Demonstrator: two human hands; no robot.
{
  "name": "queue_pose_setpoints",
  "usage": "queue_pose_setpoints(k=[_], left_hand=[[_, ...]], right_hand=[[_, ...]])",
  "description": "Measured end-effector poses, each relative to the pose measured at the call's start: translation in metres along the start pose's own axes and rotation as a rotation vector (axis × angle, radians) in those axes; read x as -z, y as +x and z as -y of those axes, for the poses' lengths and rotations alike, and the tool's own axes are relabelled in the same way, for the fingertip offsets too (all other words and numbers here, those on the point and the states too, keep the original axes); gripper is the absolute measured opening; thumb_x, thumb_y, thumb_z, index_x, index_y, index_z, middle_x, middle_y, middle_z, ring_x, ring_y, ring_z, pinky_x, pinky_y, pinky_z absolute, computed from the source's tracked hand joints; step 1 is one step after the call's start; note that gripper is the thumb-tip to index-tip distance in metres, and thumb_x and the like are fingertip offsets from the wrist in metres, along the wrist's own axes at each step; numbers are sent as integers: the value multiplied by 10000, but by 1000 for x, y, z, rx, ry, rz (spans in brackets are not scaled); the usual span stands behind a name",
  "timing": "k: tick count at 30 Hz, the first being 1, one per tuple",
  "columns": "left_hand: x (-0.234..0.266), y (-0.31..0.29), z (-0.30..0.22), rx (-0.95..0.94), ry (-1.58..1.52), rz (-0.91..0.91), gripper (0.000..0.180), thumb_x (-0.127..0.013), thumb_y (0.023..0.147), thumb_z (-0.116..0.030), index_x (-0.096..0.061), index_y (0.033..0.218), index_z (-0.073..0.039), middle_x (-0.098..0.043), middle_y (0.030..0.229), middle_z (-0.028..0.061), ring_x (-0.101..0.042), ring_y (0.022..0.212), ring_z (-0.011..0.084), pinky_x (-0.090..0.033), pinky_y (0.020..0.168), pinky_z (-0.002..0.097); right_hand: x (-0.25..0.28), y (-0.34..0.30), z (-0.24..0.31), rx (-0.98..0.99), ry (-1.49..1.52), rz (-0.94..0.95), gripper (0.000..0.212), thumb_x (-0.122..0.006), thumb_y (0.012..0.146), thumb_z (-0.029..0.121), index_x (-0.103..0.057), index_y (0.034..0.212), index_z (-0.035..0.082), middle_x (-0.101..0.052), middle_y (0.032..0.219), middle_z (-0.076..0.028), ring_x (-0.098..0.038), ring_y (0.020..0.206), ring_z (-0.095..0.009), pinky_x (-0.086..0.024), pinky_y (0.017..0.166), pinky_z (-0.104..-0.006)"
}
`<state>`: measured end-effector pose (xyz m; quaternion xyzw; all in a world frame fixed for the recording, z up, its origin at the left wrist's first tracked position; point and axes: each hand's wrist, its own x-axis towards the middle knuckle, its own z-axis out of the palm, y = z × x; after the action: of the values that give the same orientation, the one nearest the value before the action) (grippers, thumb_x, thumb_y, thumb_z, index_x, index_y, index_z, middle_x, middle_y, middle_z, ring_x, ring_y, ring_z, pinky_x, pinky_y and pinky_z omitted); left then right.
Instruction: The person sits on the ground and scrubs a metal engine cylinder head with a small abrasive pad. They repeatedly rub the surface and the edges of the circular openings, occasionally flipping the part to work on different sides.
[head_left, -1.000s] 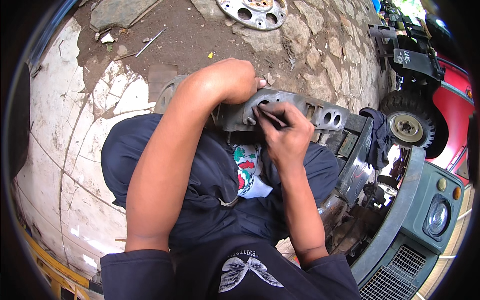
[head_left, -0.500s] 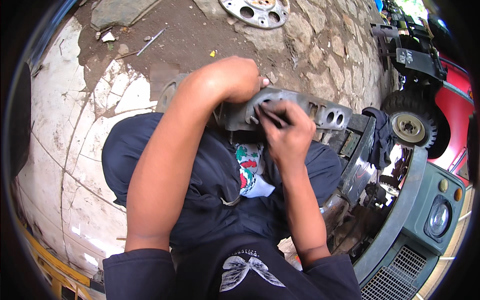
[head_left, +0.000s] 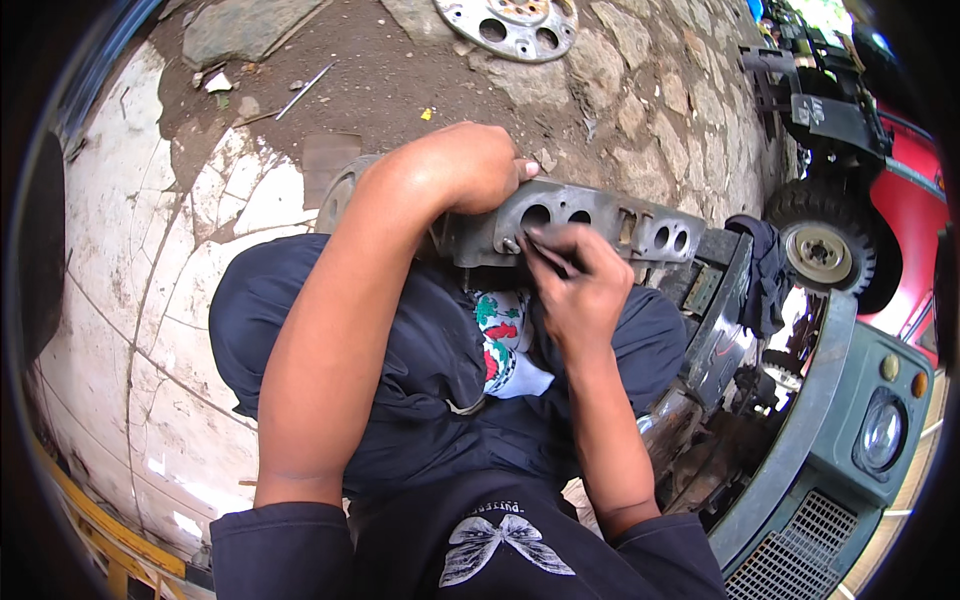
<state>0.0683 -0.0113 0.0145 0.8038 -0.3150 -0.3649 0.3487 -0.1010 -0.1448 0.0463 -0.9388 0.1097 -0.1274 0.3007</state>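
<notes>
A long grey metal engine cylinder head [head_left: 600,215] with several round and oval port holes lies across in front of my knees. Bent at the wrist, my left hand [head_left: 482,168] is closed over its far left edge, thumb pointing right; most of those fingers are hidden behind the casting. My right hand [head_left: 578,275] is closed in a pinch at the near face, just below the two left ports, its fingertips blackened. Beside those fingertips a small metal stud [head_left: 511,245] sticks out of the casting. Whatever lies in the pinch is too small to name.
A round holed metal plate [head_left: 480,30] lies on the stone paving ahead. A thin metal rod [head_left: 303,92] rests on the dirt. To the right stand a green vehicle front [head_left: 850,440], a dark cloth [head_left: 765,275] and a tyred wheel [head_left: 822,250]. Cracked white floor [head_left: 100,300] spreads left.
My right fingertips have shifted slightly right and nearer along the casting, so the two left ports show more. My left hand keeps its hold.
</notes>
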Motion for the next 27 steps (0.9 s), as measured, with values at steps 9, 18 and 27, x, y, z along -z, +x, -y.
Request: queue_pose_setpoints(k=[9, 18, 27], left_hand=[[1, 5, 6, -25, 29, 1, 469, -560, 1118, -398, -784, 1187, 8, -762, 1130, 297, -729, 1075, 479, -561, 962, 508], [0, 0, 4, -55, -14, 23, 478, -555, 1119, -410, -778, 1225, -1, -758, 1151, 303, -723, 1092, 477, -561, 973, 492], [14, -1, 4, -87, -100, -41, 523, -558, 1114, -451, -763, 1257, 9, -756, 1212, 285, -713, 1160, 466, -549, 1011, 494]], right_hand=[[-3, 14, 9, 94, -24, -38, 149, -857, 780, 26, -760, 892, 33, -736, 821, -130, -739, 755, -321, -561, 696, -394], [-4, 17, 8, 132, -88, -20, 138, -857, 788, 36, -746, 869, 40, -709, 808, -132, -714, 734, -346, -547, 680, -408], [17, -42, -5, -386, 189, -98, 151, -859, 941, 83, -745, 961, -13, -801, 951, -83, -738, 913, -118, -591, 836, -288]])
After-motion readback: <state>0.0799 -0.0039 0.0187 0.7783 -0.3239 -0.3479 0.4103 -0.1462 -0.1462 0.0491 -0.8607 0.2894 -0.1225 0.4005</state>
